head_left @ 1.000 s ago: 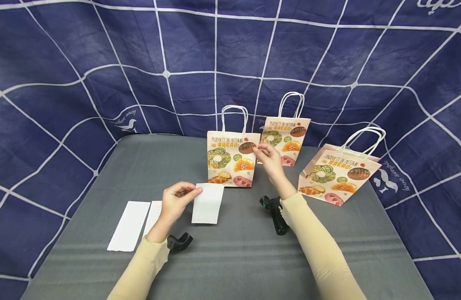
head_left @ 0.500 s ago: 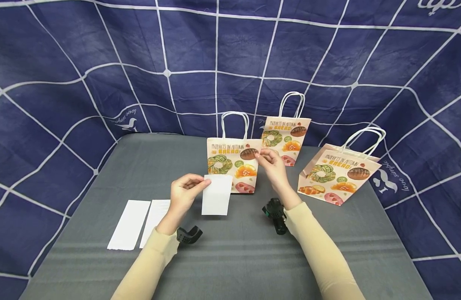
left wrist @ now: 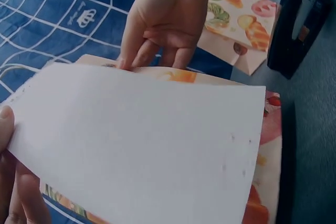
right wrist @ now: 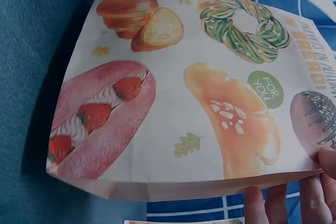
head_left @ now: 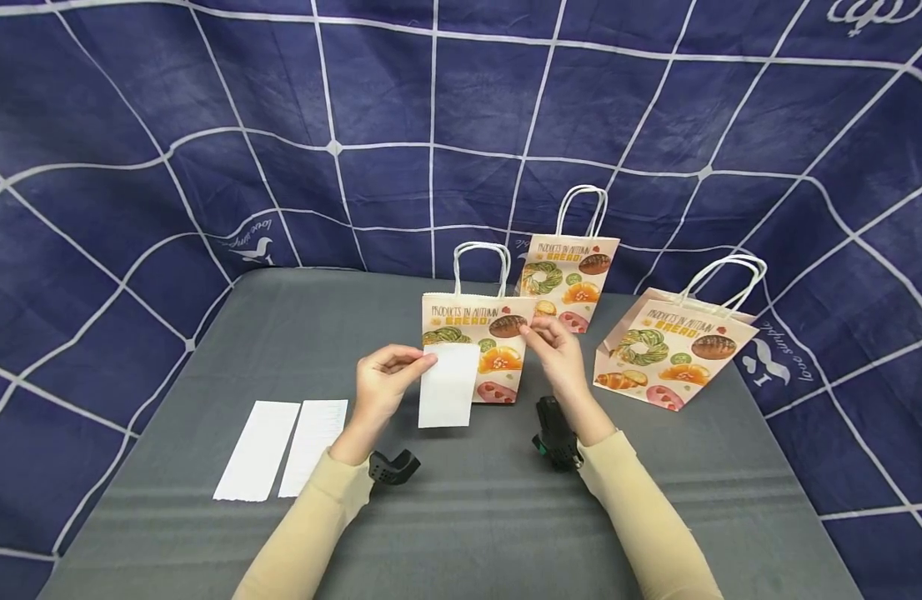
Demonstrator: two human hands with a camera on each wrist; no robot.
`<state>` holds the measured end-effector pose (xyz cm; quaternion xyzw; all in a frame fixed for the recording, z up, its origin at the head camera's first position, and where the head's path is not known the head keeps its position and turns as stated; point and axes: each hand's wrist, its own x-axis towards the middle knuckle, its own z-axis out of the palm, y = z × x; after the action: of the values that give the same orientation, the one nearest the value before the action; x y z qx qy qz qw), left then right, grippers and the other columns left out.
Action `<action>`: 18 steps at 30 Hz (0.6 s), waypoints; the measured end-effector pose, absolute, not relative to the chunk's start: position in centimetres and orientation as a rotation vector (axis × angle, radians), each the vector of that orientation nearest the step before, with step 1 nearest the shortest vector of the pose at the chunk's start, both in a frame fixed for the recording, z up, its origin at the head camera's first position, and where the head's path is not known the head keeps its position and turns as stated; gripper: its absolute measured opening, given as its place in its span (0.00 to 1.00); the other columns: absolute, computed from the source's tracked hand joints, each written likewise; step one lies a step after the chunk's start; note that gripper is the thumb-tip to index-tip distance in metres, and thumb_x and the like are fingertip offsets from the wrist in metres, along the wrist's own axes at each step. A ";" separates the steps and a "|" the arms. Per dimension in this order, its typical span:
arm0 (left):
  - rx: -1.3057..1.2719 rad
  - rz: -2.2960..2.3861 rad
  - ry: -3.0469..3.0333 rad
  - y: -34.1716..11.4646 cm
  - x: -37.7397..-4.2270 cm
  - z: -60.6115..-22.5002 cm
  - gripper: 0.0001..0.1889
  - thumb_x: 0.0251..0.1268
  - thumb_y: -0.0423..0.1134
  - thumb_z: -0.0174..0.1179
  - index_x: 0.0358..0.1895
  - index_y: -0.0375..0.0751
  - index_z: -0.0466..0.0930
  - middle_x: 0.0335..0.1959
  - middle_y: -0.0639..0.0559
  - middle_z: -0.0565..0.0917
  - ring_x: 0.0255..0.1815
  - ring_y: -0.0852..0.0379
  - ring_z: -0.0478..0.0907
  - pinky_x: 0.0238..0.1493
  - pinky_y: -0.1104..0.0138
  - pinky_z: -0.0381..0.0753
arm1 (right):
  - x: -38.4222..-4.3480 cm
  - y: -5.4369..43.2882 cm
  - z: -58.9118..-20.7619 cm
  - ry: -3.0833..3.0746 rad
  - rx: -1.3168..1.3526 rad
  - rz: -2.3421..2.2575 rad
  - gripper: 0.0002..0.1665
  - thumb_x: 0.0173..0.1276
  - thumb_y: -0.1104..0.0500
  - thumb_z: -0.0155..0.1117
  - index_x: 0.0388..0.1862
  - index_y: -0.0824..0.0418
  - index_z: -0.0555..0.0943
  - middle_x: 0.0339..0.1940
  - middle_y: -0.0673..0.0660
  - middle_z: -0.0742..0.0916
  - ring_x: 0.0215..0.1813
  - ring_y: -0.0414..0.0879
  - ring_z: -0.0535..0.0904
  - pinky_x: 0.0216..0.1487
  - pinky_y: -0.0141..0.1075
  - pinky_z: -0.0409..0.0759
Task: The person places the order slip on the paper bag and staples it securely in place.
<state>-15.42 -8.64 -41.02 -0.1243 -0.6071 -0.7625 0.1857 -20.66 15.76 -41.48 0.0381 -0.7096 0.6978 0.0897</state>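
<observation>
My left hand pinches the upper left corner of a white paper slip, which hangs in front of a paper gift bag with white twisted handles and printed breads. The slip's face toward the left wrist camera is plain white and covers much of the bag there. My right hand grips the bag's right side edge, thumb on the printed front and fingers behind, as the right wrist view of the bag shows. The bag stands nearly upright, its lower left part hidden by the slip.
Two matching bags stand on the grey table, one behind and one leaning at the right. Two white slips lie at the left, the right one faintly printed. A black stapler-like tool lies near my right wrist.
My left hand has moved right and up with the slip, which now overlaps the bag's front. My right hand has brought the bag nearer and slightly right.
</observation>
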 end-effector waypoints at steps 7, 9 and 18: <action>-0.363 -2.197 -1.636 -8.0 -16.1 -42.3 0.08 0.44 0.14 0.65 0.29 0.13 0.75 0.23 0.57 0.85 0.26 0.63 0.81 0.28 0.75 0.78 | -19.5 16.2 -41.7 -2.140 0.064 2.058 0.11 0.65 0.63 0.63 0.42 0.70 0.77 0.29 0.45 0.84 0.38 0.38 0.79 0.46 0.31 0.76; -0.360 -2.184 -1.640 -7.8 -16.0 -42.3 0.08 0.44 0.16 0.66 0.29 0.15 0.77 0.23 0.57 0.85 0.26 0.63 0.81 0.28 0.74 0.78 | -19.1 16.2 -41.7 -2.140 0.053 2.056 0.11 0.65 0.63 0.63 0.42 0.70 0.77 0.29 0.45 0.84 0.39 0.38 0.79 0.46 0.32 0.76; -0.357 -2.149 -1.640 -6.4 -15.6 -42.1 0.07 0.44 0.17 0.67 0.28 0.18 0.79 0.24 0.46 0.85 0.26 0.61 0.82 0.29 0.73 0.79 | -18.1 16.2 -41.8 -2.113 0.076 2.063 0.14 0.66 0.63 0.62 0.45 0.71 0.76 0.33 0.44 0.85 0.43 0.39 0.79 0.50 0.33 0.75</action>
<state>-15.60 -6.41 -42.12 -0.1283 -0.5884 -0.7713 0.2061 -18.12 16.23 -41.83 0.0257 -0.7122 0.6953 0.0937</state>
